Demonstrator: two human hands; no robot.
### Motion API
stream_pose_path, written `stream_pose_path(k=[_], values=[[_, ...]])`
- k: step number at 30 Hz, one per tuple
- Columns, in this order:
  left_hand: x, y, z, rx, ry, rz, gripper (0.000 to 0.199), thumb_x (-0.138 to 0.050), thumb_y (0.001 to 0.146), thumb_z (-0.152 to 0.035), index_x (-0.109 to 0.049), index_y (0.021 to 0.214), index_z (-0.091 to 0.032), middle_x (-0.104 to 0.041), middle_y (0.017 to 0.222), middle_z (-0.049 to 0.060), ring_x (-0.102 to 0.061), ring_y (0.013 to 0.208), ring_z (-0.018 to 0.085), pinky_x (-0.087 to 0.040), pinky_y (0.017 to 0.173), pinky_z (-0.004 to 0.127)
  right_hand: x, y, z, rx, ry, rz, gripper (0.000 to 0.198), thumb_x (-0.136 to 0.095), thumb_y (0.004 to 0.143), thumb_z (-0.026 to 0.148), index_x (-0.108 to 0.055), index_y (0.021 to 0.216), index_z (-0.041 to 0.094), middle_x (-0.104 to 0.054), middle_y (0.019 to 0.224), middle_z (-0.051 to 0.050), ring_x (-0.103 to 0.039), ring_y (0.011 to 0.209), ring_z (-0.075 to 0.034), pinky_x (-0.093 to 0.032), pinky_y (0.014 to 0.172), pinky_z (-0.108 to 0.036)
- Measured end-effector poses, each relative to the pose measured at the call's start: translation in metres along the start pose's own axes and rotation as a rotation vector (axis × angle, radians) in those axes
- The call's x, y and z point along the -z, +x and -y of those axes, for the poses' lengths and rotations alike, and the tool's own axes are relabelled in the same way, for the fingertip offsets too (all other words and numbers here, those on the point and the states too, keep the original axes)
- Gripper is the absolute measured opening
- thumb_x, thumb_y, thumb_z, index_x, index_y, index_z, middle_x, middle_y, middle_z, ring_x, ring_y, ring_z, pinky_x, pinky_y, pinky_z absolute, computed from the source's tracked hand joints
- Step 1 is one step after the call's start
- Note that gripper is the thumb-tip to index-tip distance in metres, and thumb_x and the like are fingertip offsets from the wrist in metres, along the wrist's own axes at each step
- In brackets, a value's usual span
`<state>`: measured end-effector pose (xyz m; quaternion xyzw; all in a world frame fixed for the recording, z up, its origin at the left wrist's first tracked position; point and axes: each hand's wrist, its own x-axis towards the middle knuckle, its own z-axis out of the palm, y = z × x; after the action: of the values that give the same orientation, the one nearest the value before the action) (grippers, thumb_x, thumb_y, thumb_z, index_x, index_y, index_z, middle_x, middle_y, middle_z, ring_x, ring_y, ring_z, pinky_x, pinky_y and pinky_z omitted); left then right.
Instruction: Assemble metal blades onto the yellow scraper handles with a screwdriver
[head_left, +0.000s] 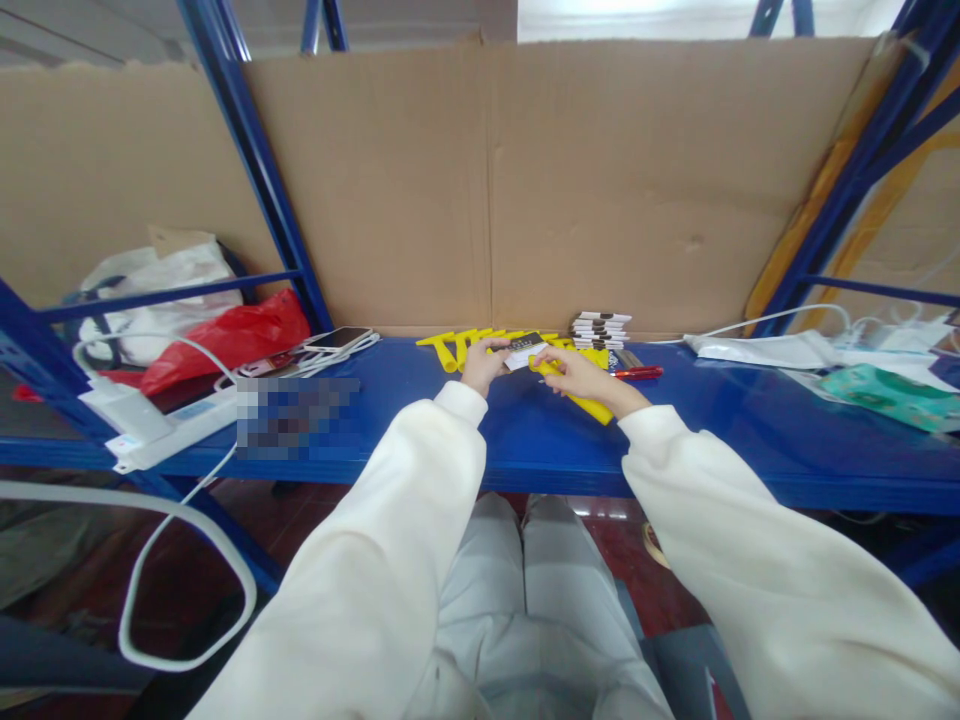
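Observation:
My left hand (484,365) is closed on the edge of a small black-and-white card (525,350), held tilted above the blue shelf. My right hand (574,375) is wrapped round a yellow plastic-handled tool (592,408), its handle pointing down and toward me. The tool's front end meets or nearly meets the card; my fingers partly hide where. Behind my hands lie several more yellow T-shaped tools (448,357) in a row. A stack of small white packets with black bands (600,328) stands just beyond my right hand, with a red pen (637,373) beside it.
Cardboard (375,200) walls off the back of the blue shelf (697,420). To the left are a phone (341,339), a white power strip (176,425), cables and a red bag (232,340). A green packet (892,395) and a white pouch (757,350) lie at the right.

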<state>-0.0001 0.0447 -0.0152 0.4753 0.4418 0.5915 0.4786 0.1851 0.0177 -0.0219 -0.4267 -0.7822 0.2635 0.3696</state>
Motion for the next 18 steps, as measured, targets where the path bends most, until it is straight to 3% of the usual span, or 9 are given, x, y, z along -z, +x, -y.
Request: stream_pose_path(k=[6, 10, 15, 18], values=[[0.000, 0.000, -0.002, 0.007, -0.038, 0.021, 0.014, -0.074, 0.079, -0.010, -0.074, 0.093, -0.015, -0.076, 0.097, 0.011, -0.075, 0.097, 0.025, -0.065, 0.081, 0.038, 0.008, 0.002, 0.011, 0.017, -0.089, -0.001, 0.031, -0.065, 0.073, 0.015, -0.077, 0.101, 0.023, -0.073, 0.098, -0.003, -0.056, 0.058, -0.011, -0.051, 0.059, -0.026], [0.001, -0.005, -0.006, -0.003, -0.087, 0.096, 0.014, -0.074, 0.084, -0.017, -0.072, 0.098, -0.017, -0.073, 0.104, 0.009, -0.075, 0.089, 0.021, -0.066, 0.077, 0.037, 0.028, 0.003, 0.011, -0.007, -0.129, -0.009, 0.036, -0.067, 0.072, 0.014, -0.079, 0.105, 0.023, -0.074, 0.099, -0.003, -0.056, 0.054, -0.011, -0.051, 0.057, -0.027], [0.002, -0.008, -0.009, 0.026, 0.008, 0.026, 0.021, -0.071, 0.086, -0.017, -0.066, 0.106, -0.017, -0.070, 0.114, 0.010, -0.072, 0.067, 0.012, -0.061, 0.057, 0.023, 0.093, -0.012, 0.023, -0.125, -0.396, -0.110, 0.033, -0.064, 0.077, 0.009, -0.078, 0.105, 0.018, -0.074, 0.086, -0.002, -0.054, 0.051, -0.010, -0.049, 0.059, -0.026], [0.002, -0.008, -0.009, 0.007, 0.053, 0.001, 0.020, -0.066, 0.087, -0.012, -0.065, 0.107, -0.016, -0.068, 0.121, 0.012, -0.070, 0.062, 0.010, -0.058, 0.053, 0.021, 0.149, -0.031, 0.032, -0.383, -0.583, -0.140, 0.030, -0.063, 0.085, 0.006, -0.075, 0.111, 0.013, -0.067, 0.064, 0.000, -0.055, 0.048, -0.012, -0.048, 0.060, -0.026]])
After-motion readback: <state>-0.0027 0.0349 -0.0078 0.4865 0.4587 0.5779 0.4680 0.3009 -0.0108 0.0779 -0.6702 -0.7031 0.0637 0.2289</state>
